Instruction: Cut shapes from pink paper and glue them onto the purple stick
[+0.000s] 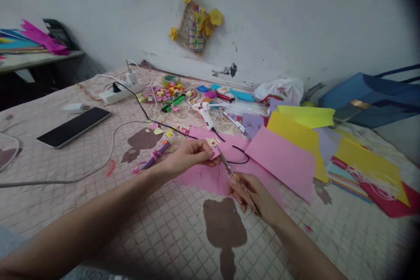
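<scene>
Between the fingers of my left hand point(193, 157) is a small piece of pink paper point(215, 153), held above larger pink sheets on the table. My right hand point(249, 192) is closed around a pair of scissors point(225, 161), whose blades point up and left to the edge of that piece. Whether the blades are apart or together is too small to tell. Just beyond my hands lies a white glue gun point(206, 118) with a black cord. Pale yellow scraps point(211, 141) show right behind the scissor tips.
Pink point(282, 159) and yellow sheets point(295, 135) overlap on the right, before a blue bag point(370, 96). A phone point(75, 127) and a power strip point(120, 92) with trailing cables are at left. Paper scraps, a green cutter point(173, 103) and tape point(170, 80) lie toward the wall.
</scene>
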Demonstrator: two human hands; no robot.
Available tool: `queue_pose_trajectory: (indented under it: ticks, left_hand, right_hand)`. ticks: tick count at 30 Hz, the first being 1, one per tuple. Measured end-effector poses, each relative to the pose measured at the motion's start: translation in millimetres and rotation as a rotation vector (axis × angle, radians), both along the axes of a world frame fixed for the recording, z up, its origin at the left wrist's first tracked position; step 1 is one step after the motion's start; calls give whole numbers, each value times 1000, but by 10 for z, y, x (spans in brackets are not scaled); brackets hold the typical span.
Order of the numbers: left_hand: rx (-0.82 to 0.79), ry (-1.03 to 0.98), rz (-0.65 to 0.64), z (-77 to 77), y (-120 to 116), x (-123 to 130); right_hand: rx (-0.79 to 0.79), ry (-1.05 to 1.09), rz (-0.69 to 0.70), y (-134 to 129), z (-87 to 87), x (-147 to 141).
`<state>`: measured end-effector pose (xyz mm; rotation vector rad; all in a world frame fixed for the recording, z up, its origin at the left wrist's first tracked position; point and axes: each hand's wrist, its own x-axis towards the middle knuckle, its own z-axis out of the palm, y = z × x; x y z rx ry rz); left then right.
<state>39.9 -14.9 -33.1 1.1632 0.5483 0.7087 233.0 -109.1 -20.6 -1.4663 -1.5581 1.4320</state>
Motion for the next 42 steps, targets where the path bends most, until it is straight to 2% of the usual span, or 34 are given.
queue_pose_trajectory:
  ticks: [36, 42]
  left_hand:
    - [11, 49, -34, 85, 23, -28]
    - [-2, 68, -43, 82, 62, -52]
  right_hand:
    - [-1, -42, 6, -19, 40, -2]
    - [6, -37, -42, 3, -9, -17]
